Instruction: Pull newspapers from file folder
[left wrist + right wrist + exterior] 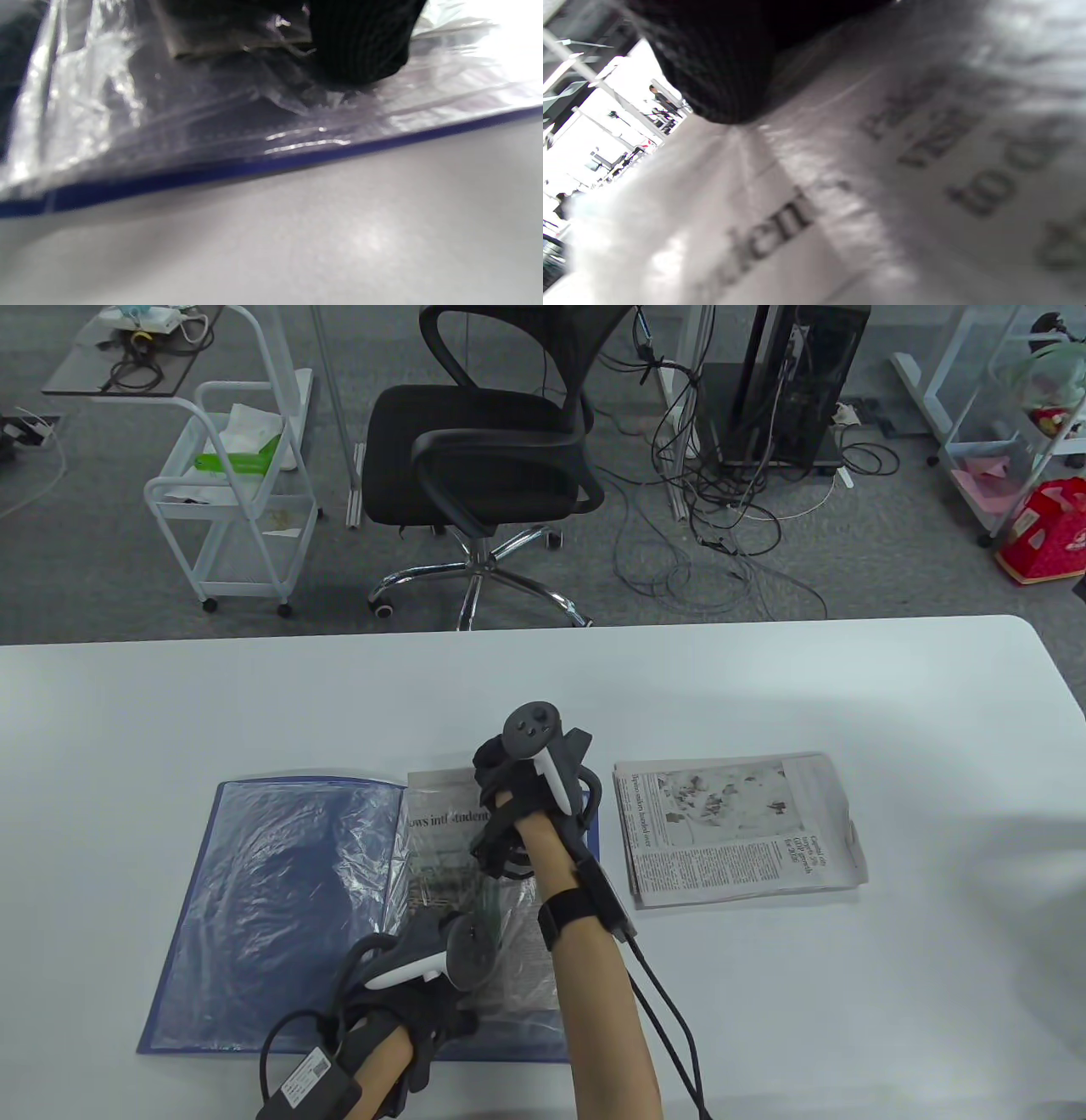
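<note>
A blue file folder [280, 899] lies open on the white table, its clear sleeves crinkled. A newspaper [441, 831] sits in the right-hand sleeve, its top edge poking out at the far side. My right hand [496, 780] is at that top edge and holds the paper; its gloved finger [721, 63] lies on the newsprint [882, 190]. My left hand [424, 984] rests on the folder's near right part. Its fingertip [360, 42] presses the plastic sleeve [169, 118] just inside the folder's blue edge [254, 167].
A second folded newspaper [738, 831] lies on the table [764, 687] right of the folder. Cables run from my right wrist to the near edge. Beyond the far edge stand an office chair [484, 449] and a white cart [229, 492].
</note>
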A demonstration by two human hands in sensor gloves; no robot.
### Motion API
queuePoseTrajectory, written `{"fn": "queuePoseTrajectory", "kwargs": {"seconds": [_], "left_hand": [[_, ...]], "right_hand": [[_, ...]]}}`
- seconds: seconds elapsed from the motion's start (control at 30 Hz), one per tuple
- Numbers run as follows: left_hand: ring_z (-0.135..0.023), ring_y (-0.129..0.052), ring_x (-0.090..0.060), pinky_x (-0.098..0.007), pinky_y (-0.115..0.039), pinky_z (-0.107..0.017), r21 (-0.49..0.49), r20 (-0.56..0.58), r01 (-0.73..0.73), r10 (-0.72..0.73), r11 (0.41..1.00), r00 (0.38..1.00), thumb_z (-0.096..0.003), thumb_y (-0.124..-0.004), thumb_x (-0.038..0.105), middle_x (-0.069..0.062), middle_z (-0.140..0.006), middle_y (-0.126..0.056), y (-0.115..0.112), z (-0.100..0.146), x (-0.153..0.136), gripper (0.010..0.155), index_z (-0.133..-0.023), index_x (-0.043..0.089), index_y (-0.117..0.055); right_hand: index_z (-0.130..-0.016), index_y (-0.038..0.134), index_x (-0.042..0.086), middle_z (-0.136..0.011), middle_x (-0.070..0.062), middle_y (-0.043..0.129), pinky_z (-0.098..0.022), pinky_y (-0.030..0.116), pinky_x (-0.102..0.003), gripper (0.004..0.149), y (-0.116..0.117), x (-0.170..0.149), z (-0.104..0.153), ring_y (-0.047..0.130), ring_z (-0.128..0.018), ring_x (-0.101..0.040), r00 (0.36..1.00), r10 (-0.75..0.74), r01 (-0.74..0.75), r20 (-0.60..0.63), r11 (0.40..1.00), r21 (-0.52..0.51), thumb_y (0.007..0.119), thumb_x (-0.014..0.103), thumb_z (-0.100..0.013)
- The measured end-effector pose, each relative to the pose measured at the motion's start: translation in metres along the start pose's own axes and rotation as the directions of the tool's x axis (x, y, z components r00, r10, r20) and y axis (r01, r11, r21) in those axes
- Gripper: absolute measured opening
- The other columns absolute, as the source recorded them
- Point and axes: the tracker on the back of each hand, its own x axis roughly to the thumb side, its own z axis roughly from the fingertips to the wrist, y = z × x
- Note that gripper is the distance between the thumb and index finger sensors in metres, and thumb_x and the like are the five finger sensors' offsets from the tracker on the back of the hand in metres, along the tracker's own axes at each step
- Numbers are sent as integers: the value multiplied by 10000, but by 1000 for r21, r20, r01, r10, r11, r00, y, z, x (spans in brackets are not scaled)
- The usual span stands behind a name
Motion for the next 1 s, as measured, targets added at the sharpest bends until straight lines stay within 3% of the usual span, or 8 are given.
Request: {"fn": "queuePoseTrajectory", "kwargs": {"seconds": [0.2,0.33,0.43,0.53,0.63,0.83,0.93,1.0], "left_hand": [[-1022,-212,-514,-667,-391,-703,17,8,-1,1,1000,1000,-465,-781,398,-107,-1117,-130,1,0,0,746,-1047,265,-333],[-1020,-180,-521,-673,-360,-701,21,18,-11,11,1000,1000,-465,-768,409,-129,-1122,-99,-2,-1,-2,795,-1079,247,-289],[-1012,-134,-532,-675,-320,-702,16,-7,-24,24,1000,1000,-462,-749,420,-150,-1122,-55,-4,-1,-4,850,-1095,220,-218],[-1011,-126,-529,-674,-313,-701,14,-2,-29,29,999,1000,-462,-743,421,-145,-1121,-50,-4,-1,-4,849,-1094,222,-212],[-1011,-131,-526,-673,-317,-700,15,0,-27,27,1000,1000,-463,-744,420,-130,-1122,-56,-4,-1,-4,835,-1091,236,-226],[-1011,-131,-521,-674,-324,-699,15,4,-16,16,1000,1000,-467,-740,417,-115,-1122,-56,-4,-1,-4,812,-1086,263,-238],[-1006,-115,-531,-678,-311,-699,10,-2,-24,24,1000,1000,-468,-737,420,-119,-1120,-38,-5,-1,-4,820,-1087,263,-223],[-1004,-106,-532,-678,-306,-698,7,-1,-28,28,1000,1000,-468,-734,423,-126,-1117,-28,-5,-1,-5,828,-1088,260,-211]], "right_hand": [[-707,874,398,-847,37,918,-687,563,-646,339,-8,8,-1,849,-868,-296,998,69,-68,16,997,-41,898,341,-373],[-743,833,413,-754,54,959,-668,664,-584,373,-5,18,3,946,-745,-243,960,272,-263,71,958,-116,869,360,-375],[-892,743,372,-774,56,926,-648,682,-582,552,1,22,5,936,-728,-257,928,361,-359,96,932,-39,885,319,-362],[-821,836,368,-776,31,913,-633,689,-588,481,7,24,5,926,-712,-273,888,447,-447,105,894,-28,905,288,-351],[-724,885,393,-754,66,938,-626,726,-560,383,11,27,6,963,-689,-236,829,552,-538,85,830,-147,899,316,-348],[-730,859,431,-736,112,1015,-608,799,-489,376,5,32,12,1044,-689,-176,836,546,-486,50,781,-393,878,358,-362],[-739,867,413,-718,90,1032,-589,806,-495,395,3,33,13,1055,-665,-190,828,550,-477,113,795,-375,888,360,-348],[-814,810,403,-777,80,983,-597,784,-511,491,4,34,12,1022,-692,-205,799,588,-533,128,790,-304,917,328,-341]]}}
